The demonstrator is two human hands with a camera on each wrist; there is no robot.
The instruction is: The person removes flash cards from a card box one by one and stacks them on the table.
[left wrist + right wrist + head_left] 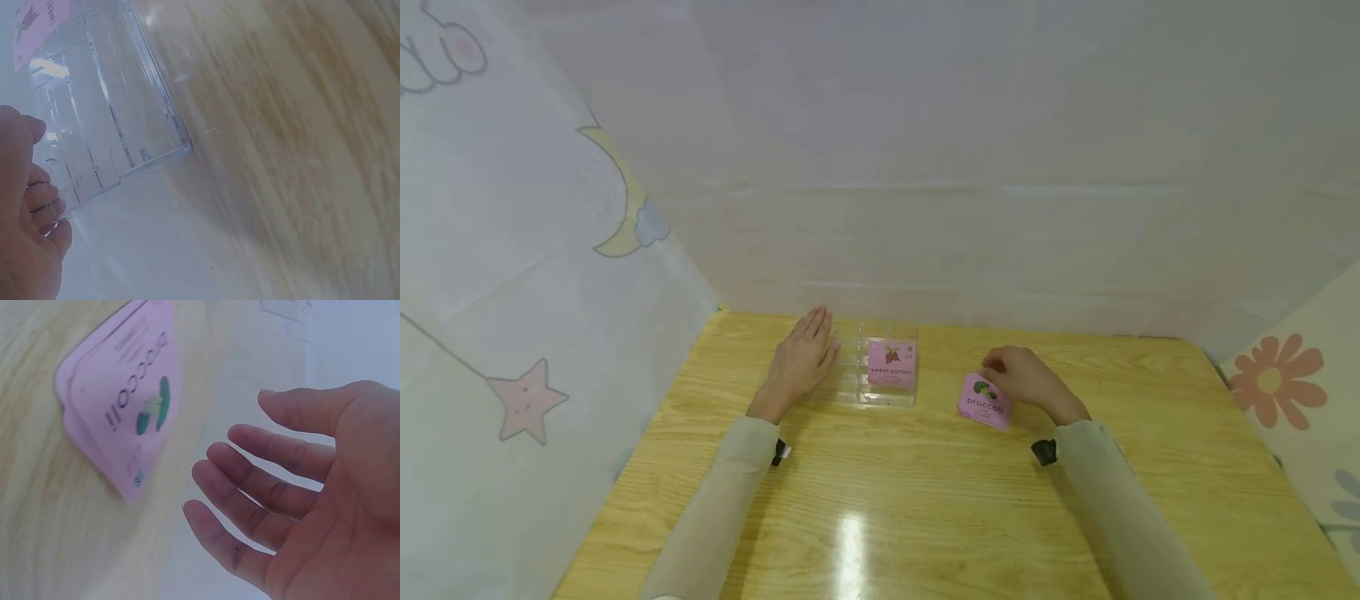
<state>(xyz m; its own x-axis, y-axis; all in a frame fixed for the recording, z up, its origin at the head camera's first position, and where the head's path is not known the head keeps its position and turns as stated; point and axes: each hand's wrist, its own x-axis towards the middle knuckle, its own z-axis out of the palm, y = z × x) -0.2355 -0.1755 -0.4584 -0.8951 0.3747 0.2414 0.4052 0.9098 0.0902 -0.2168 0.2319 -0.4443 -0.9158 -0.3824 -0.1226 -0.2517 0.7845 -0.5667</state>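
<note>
My left hand [801,360] holds the left side of a clear plastic tray [859,400]. In the left wrist view the fingers [44,209] bend round the tray's corner, with the thumb over its edge. The tray has dividing ridges, and a pink "sweet potato" card [891,362] lies in its right part. To the right of the tray, a small stack of pink "broccoli" cards [985,402] rests on the table. Close beside that stack is my right hand [1024,379]; in the right wrist view its fingers are spread, loosely bent and apart from the cards [125,394].
A wood-grain table [880,483] carries everything. Behind it rises a pale wall covering [887,167], close to the tray's far side. Side panels with a printed star [527,402] and a flower [1270,380] flank the table.
</note>
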